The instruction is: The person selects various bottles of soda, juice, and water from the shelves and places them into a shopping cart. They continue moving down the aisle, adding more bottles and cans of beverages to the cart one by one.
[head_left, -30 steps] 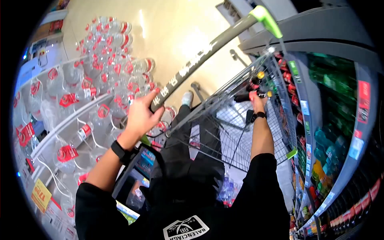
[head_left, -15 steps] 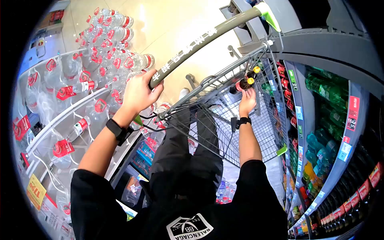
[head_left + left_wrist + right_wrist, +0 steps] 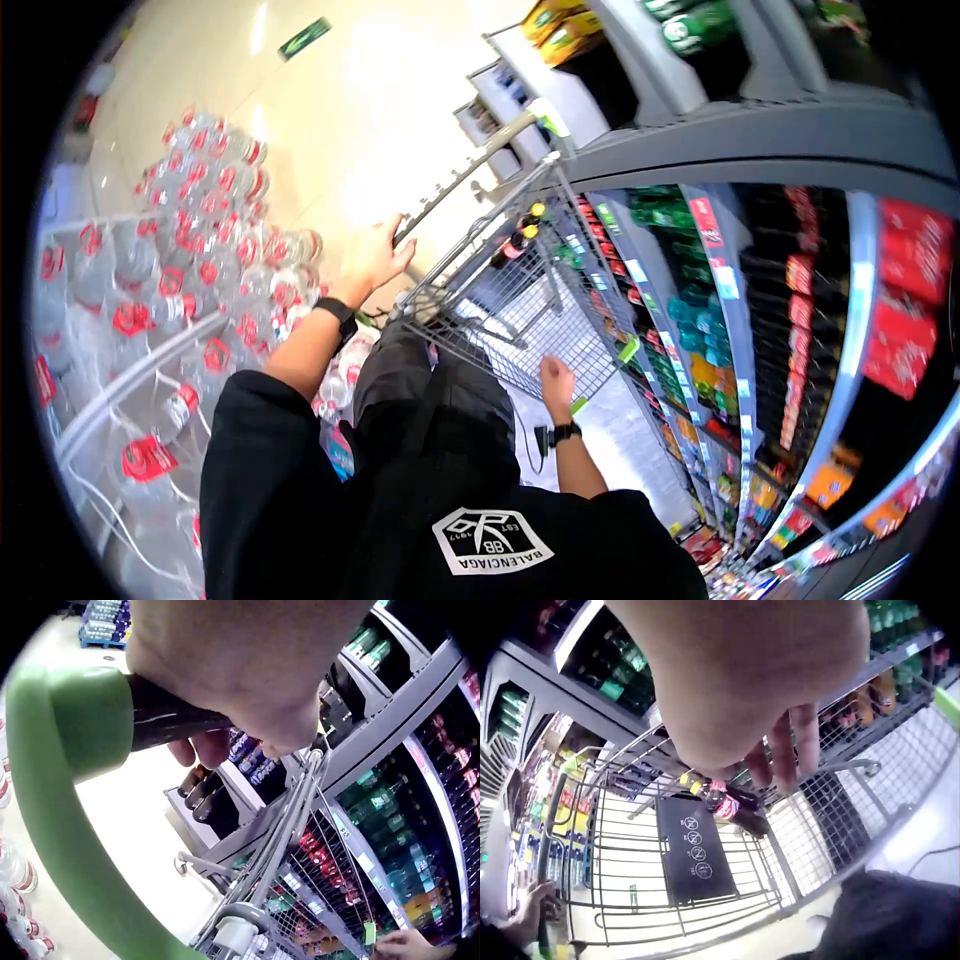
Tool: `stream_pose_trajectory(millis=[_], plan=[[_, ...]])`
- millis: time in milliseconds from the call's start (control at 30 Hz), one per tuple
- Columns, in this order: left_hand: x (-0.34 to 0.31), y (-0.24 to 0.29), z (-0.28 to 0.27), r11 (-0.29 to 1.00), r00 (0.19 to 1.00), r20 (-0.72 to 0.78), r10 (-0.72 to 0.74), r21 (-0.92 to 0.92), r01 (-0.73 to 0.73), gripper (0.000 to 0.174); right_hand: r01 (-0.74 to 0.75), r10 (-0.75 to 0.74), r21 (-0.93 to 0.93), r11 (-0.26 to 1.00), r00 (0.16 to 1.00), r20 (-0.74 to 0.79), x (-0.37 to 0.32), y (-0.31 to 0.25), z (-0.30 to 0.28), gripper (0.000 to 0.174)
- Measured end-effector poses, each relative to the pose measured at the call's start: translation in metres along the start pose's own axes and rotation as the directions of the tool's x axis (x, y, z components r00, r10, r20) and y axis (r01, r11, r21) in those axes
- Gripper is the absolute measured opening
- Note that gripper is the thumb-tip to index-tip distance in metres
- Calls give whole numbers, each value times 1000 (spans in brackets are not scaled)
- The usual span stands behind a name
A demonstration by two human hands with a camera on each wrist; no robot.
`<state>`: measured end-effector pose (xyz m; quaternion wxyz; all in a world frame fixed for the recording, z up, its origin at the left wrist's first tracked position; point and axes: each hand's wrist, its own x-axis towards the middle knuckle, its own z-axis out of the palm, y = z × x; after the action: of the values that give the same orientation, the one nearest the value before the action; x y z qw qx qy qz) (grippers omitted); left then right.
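Observation:
My left hand grips the end of the cart's handle; the left wrist view shows its fingers curled under the dark bar, beside the green end piece. Dark bottles with yellow caps lie in the far part of the wire cart, and the right wrist view shows their red labels. Over the cart's near side, apart from the bottles, hangs my right hand. Its fingers are loosely bent with nothing in them.
Drink shelves line the right side, close along the cart. Large water bottles stand on the floor at the left, with more in a white rack nearer me. A dark panel lies against the cart's wires.
My right hand has let go of the bottles and drawn back toward me. The view has shifted, showing more shelves at the right. My left hand still grips the handle.

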<state>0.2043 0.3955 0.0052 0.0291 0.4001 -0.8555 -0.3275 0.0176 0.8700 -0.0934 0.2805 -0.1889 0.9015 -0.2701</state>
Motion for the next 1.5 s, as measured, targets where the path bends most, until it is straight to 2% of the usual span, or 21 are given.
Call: stream_pose_trajectory(millis=[67,233,300,400,467,500,567,600,667,733,800,900,933,1067,1133,1200,1233,1333,1367,1400,1500], plan=[[3,-5,5,999,1000,6,17,-28,-17,49,-71,98,294,953,992,-80,-42,4,-4,22],[2,-2,2,987,990,-99,98,-116,-109,46,-33,45,45,998,948,-316,-64,-15,-68,25],[5,-3,1,995,997,-54,48,-87,-53,45,58,100,294,954,864,-493,-50,-73,-115,22],[6,-20,15,1000,996,90,-7,17,5,58,351,-181,100,931,682,-708,-18,-132,-192,27],[-12,2,17,995,994,-76,75,66,-70,64,347,-41,290,892,701,-712,0,-159,-241,31],[-15,19,16,987,959,-246,140,111,-116,70,382,-143,104,918,566,-812,12,-174,-263,33],[-16,67,4,965,937,-233,260,45,-257,75,442,-326,-138,886,383,-864,27,-197,-305,36],[-19,96,-4,927,898,-243,368,20,-374,73,451,-199,21,892,434,-878,23,-221,-323,38],[-23,165,-20,827,807,-246,537,-34,-561,63,525,-259,-86,847,264,-929,45,-222,-352,42],[-19,233,-23,713,728,-218,650,-159,-683,51,576,-23,256,776,433,-901,58,-226,-377,47],[-14,306,-29,616,653,-172,738,-224,-755,45,611,-29,252,751,411,-911,73,-233,-400,54],[4,415,-28,534,601,-82,795,-375,-758,47,532,0,310,788,504,-864,95,-237,-432,56],[12,446,-23,544,618,-37,785,-434,-718,51,432,18,280,857,518,-855,102,-238,-442,50],[58,547,24,414,536,-340,773,-369,-832,62,350,-167,-14,937,410,-897,126,-226,-454,47],[71,588,25,506,639,-221,737,-447,-738,51,352,-236,-83,932,420,-876,102,-234,-451,43],[90,614,45,394,625,-252,738,-592,-703,40,469,-258,-43,882,405,-877,76,-234,-440,39],[82,624,42,438,717,-145,682,-704,-559,34,528,-305,-75,846,363,-881,69,-225,-429,36],[91,628,63,263,576,-457,678,-580,-771,33,622,-403,-144,770,299,-865,47,-192,-389,35],[79,622,59,414,704,-273,656,-650,-638,34,611,-452,-228,758,240,-859,41,-180,-376,38],[75,616,64,396,626,-400,670,-521,-757,31,619,-447,-226,753,228,-865,29,-174,-365,40],[32,579,55,431,689,-362,628,-575,-695,32,608,-371,-136,782,279,-886,-15,-166,-350,39]])
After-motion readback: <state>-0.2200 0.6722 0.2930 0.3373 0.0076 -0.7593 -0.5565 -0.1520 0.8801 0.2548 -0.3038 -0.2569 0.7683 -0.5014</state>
